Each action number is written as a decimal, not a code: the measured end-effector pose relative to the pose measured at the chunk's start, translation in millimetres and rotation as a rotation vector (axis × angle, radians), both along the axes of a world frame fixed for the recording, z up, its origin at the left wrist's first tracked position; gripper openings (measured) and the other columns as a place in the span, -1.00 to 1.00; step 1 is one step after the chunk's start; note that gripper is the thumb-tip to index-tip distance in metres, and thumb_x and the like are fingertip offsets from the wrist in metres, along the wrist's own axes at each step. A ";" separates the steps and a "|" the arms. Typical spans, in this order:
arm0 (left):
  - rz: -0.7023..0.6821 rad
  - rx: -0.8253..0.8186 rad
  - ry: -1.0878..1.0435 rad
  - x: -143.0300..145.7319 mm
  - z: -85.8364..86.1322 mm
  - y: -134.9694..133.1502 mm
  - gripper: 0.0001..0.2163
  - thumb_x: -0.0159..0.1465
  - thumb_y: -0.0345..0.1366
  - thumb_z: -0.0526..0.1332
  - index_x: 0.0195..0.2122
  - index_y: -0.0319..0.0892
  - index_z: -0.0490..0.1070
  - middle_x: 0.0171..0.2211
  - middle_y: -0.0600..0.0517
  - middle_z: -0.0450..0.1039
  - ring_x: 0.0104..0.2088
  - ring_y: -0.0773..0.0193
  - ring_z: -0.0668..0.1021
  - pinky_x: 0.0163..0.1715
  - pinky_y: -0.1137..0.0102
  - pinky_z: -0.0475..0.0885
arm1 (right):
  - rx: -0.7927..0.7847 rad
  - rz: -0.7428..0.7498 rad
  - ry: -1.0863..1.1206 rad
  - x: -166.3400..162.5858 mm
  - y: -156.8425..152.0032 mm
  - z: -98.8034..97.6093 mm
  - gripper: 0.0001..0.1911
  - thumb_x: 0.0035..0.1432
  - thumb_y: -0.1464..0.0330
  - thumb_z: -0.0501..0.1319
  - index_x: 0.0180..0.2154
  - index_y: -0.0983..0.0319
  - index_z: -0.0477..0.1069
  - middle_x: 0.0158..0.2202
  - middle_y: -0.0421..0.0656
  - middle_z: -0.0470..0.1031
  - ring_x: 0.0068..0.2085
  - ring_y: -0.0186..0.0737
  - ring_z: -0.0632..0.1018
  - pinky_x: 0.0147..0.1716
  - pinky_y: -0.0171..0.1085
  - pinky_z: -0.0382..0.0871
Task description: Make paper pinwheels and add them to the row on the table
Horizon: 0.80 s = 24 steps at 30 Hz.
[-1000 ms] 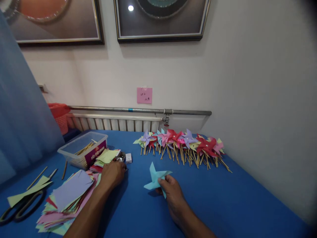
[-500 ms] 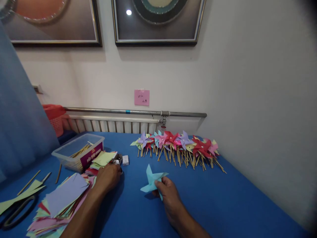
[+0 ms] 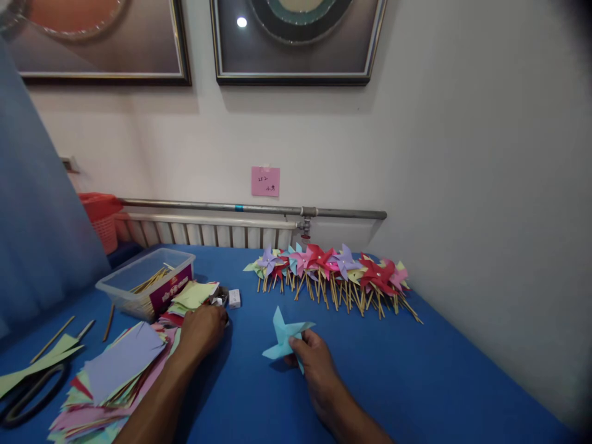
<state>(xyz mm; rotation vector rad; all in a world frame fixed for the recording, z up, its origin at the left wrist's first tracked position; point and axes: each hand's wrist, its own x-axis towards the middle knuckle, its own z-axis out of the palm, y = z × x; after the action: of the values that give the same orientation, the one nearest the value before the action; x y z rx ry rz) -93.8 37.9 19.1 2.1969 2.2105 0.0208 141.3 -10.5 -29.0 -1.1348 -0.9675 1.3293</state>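
In my right hand (image 3: 317, 364) a light blue paper pinwheel (image 3: 283, 336) is pinched between thumb and fingers, its blades spread above the table. My left hand (image 3: 203, 330) is bent down with curled fingers beside a small dark container (image 3: 222, 296) and a little white box (image 3: 234, 298). Its fingertips are mostly hidden behind the hand, and what they hold is not visible. Pale green paper pieces (image 3: 194, 295) lie just beyond that hand. A stack of coloured paper (image 3: 123, 361) is left of my left forearm.
Several finished pinwheels on sticks (image 3: 324, 265) lie in a row at the back right. A clear plastic tub (image 3: 120, 290) holds thin sticks at the back left. Scissors (image 3: 34, 394) and loose sticks are at the left. A pipe (image 3: 198, 206) runs along the wall behind the blue table (image 3: 259, 407).
Almost nothing differs. My left hand has shifted very slightly at the small container, while my right hand keeps the pinwheel in the same place.
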 end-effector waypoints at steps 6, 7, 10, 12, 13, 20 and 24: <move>0.042 0.043 0.035 3.2 -3.4 1.7 -0.62 0.40 -0.32 -0.10 -0.16 -0.21 0.54 -0.16 -0.27 0.63 -0.12 -0.07 0.64 -0.19 0.18 0.40 | 0.005 0.000 0.028 0.1 3.0 -4.5 -0.81 -0.03 0.22 0.29 -0.44 0.21 0.42 -0.55 -0.27 0.42 -0.50 -0.27 0.39 -0.43 -0.28 0.26; 0.055 0.048 0.033 3.2 -3.2 1.7 -0.61 0.41 -0.32 -0.12 -0.15 -0.21 0.53 -0.16 -0.26 0.63 -0.13 -0.06 0.65 -0.21 0.19 0.40 | 0.007 -0.002 0.030 0.0 3.7 -5.3 -0.81 -0.03 0.22 0.29 -0.44 0.21 0.42 -0.56 -0.27 0.41 -0.51 -0.27 0.39 -0.44 -0.28 0.26; 0.077 0.065 0.019 2.9 -1.6 0.5 -0.62 0.42 -0.31 -0.13 -0.15 -0.22 0.50 -0.16 -0.25 0.62 -0.14 -0.02 0.64 -0.24 0.24 0.38 | 0.003 -0.016 0.029 -0.3 5.1 -6.7 -0.80 -0.06 0.22 0.30 -0.46 0.21 0.41 -0.57 -0.27 0.42 -0.52 -0.27 0.39 -0.45 -0.28 0.25; 0.083 0.082 0.007 2.8 -0.5 -0.9 -0.64 0.43 -0.30 -0.13 -0.15 -0.22 0.48 -0.17 -0.24 0.62 -0.13 -0.02 0.64 -0.25 0.25 0.37 | 0.003 -0.015 0.033 -0.3 5.6 -7.3 -0.81 -0.06 0.22 0.30 -0.46 0.21 0.41 -0.59 -0.28 0.41 -0.53 -0.27 0.39 -0.46 -0.29 0.24; 0.086 0.089 0.002 2.6 -0.1 -1.6 -0.64 0.44 -0.30 -0.12 -0.14 -0.22 0.47 -0.17 -0.24 0.62 -0.13 -0.02 0.64 -0.25 0.25 0.37 | 0.005 -0.013 0.037 -0.2 5.7 -7.6 -0.81 -0.05 0.22 0.29 -0.46 0.21 0.41 -0.59 -0.28 0.41 -0.52 -0.27 0.39 -0.46 -0.29 0.24; 0.122 0.068 -0.004 -3.7 -2.0 -0.8 -0.67 0.44 -0.30 -0.11 -0.11 -0.20 0.45 -0.15 -0.24 0.62 -0.13 -0.02 0.64 -0.25 0.26 0.38 | 0.011 -0.005 0.026 -0.1 5.6 -6.0 -0.80 -0.06 0.21 0.29 -0.48 0.21 0.40 -0.63 -0.29 0.40 -0.54 -0.29 0.37 -0.48 -0.30 0.22; 0.111 0.087 -0.042 -5.9 -1.0 -0.7 -0.70 0.44 -0.27 -0.10 -0.12 -0.18 0.43 -0.16 -0.23 0.62 -0.14 -0.02 0.64 -0.25 0.26 0.38 | 0.003 -0.005 0.035 -0.8 4.7 -1.1 -0.79 -0.10 0.20 0.30 -0.50 0.19 0.38 -0.64 -0.30 0.37 -0.57 -0.29 0.36 -0.51 -0.30 0.21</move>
<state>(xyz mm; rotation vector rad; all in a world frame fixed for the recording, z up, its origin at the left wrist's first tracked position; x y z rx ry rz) -99.7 37.2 18.1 2.0906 2.3485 0.1672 140.5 -5.8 -30.0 -1.1076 -0.9406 1.3394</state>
